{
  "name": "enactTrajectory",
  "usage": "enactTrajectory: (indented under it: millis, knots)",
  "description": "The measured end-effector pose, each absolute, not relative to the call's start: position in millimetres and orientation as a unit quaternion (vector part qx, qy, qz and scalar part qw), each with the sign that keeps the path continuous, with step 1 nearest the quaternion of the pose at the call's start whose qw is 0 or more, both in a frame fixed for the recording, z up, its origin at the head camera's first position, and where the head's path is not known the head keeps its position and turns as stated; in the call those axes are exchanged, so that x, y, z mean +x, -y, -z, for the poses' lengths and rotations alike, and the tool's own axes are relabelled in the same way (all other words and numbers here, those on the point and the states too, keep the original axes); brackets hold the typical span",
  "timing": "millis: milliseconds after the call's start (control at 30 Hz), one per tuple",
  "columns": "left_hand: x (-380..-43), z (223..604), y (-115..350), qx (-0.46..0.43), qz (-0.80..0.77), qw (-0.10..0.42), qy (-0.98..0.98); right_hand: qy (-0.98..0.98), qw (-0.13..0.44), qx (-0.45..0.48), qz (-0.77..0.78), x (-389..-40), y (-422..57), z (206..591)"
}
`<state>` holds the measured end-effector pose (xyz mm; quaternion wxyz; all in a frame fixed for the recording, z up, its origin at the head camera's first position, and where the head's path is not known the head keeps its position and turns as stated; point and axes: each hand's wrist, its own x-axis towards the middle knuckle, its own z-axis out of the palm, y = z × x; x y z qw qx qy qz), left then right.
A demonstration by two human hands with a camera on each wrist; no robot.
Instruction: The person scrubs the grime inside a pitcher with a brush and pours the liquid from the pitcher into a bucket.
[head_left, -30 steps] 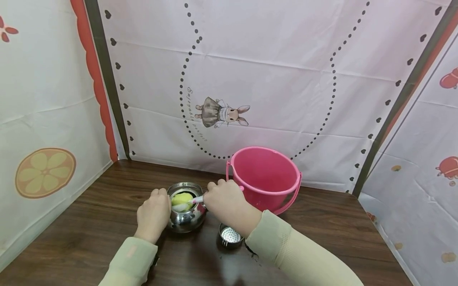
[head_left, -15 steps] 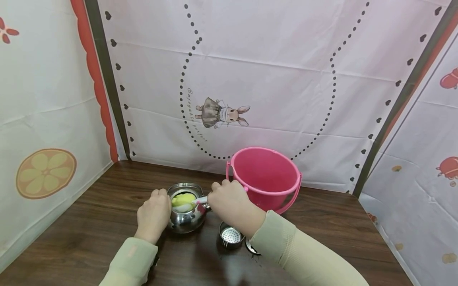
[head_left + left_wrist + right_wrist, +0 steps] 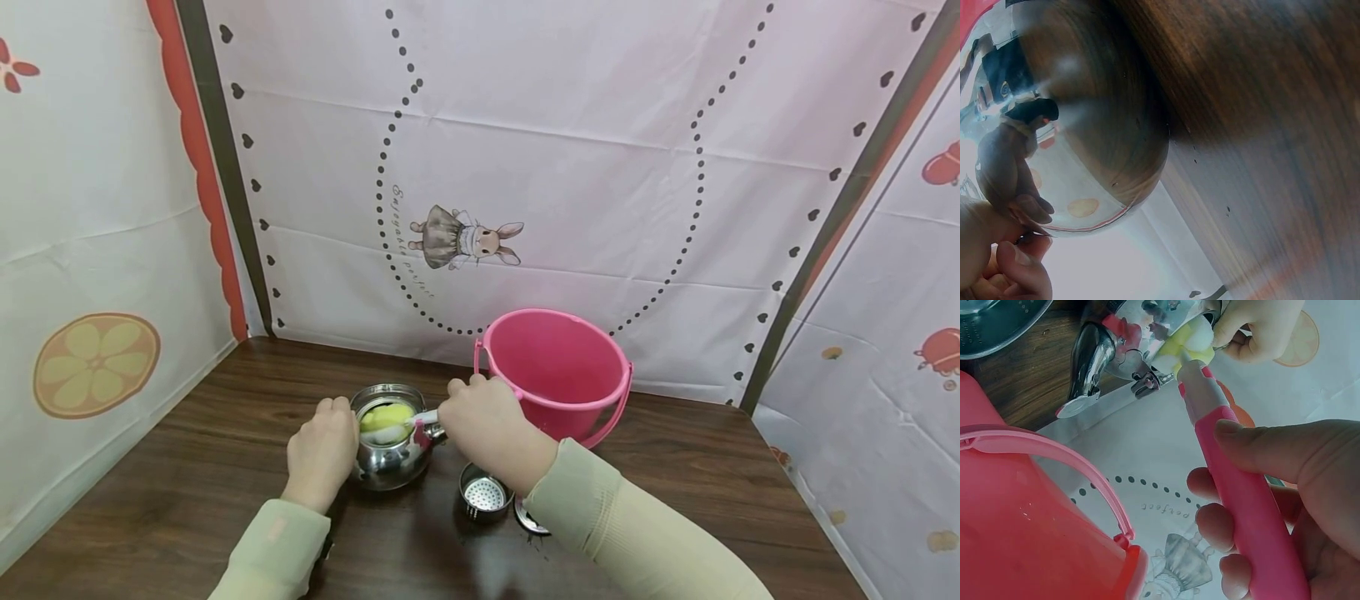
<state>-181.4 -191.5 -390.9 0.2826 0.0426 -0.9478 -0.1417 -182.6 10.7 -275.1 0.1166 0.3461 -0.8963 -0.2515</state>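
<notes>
A shiny steel teapot [image 3: 390, 468] stands lidless on the table, its spout [image 3: 1090, 365] pointing toward the bucket side. With curled fingers my left hand [image 3: 322, 454] grips the pot's rim at its left side; in the left wrist view, thumb and fingers [image 3: 1022, 269] pinch that edge beside the mirror-like body. My right hand [image 3: 486, 427] holds the pink handle of a sponge brush [image 3: 1244, 500], thumb laid along it. The brush's yellow and white sponge head [image 3: 386, 418] sits in the pot's mouth, its lower part hidden inside.
A pink bucket [image 3: 557, 354] stands behind my right hand, its handle hanging down. Nearer to me lie a perforated steel strainer basket [image 3: 483, 495] and a round lid [image 3: 529, 518], partly covered by my right sleeve. Printed cloth walls [image 3: 570, 208] enclose the wooden table [image 3: 712, 500].
My right hand has shifted slightly right with the brush, and the sponge has moved a little within the pot's mouth. More of the lid shows now. My left hand stays put.
</notes>
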Motion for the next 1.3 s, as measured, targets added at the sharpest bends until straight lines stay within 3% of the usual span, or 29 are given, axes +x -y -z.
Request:
enactTrajectory:
  millis: [1067,1300]
  knots:
    - [-182.2,391.2,191.5,0.034,0.138,0.281,0.949,0.905,0.095,0.329,0.254,-190.1,-2.9,277.2]
    - [-182.0,391.3,190.7,0.038,0.140,0.282,0.948,0.894,0.127,0.348,0.252,-189.1,-1.9,282.3]
